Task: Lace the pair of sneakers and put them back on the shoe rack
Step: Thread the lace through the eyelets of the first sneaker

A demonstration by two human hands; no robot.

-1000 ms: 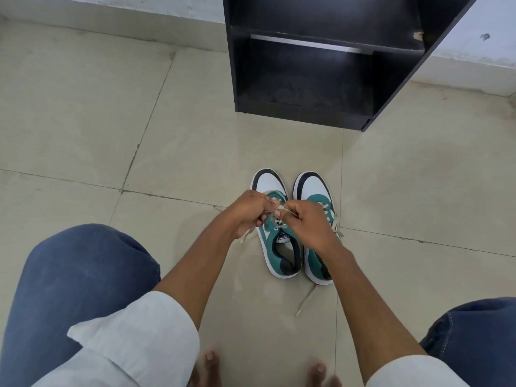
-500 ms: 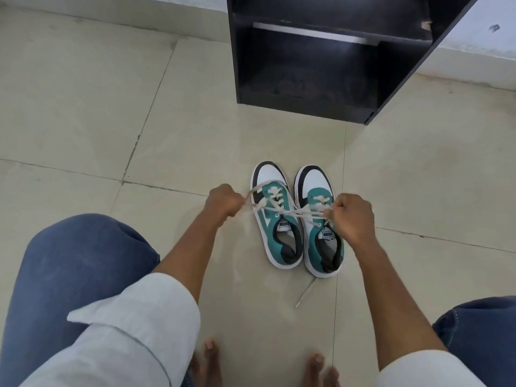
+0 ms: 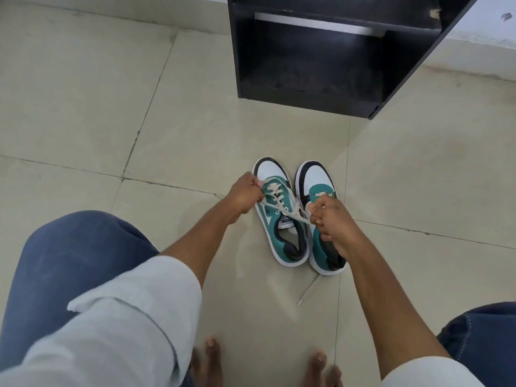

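Two teal, white and black sneakers stand side by side on the tiled floor, toes pointing at the rack. The left sneaker (image 3: 282, 241) has a cream lace (image 3: 279, 203) crossing its eyelets. My left hand (image 3: 245, 198) pinches one lace end at the shoe's left side. My right hand (image 3: 331, 219) grips the other end and covers the tongue of the right sneaker (image 3: 317, 180). The lace runs taut between both hands. A loose lace end (image 3: 307, 290) trails on the floor behind the right sneaker.
The black shoe rack (image 3: 321, 99) stands on the floor beyond the sneakers, its lower shelf open toward me. My bare toes (image 3: 212, 356) and jeans-clad knees (image 3: 72, 261) frame the near floor. A pale wall base runs behind the rack.
My hands went from close together over the left sneaker to spread apart, pulling the lace taut. Since half a second ago both have drawn slightly inward again.
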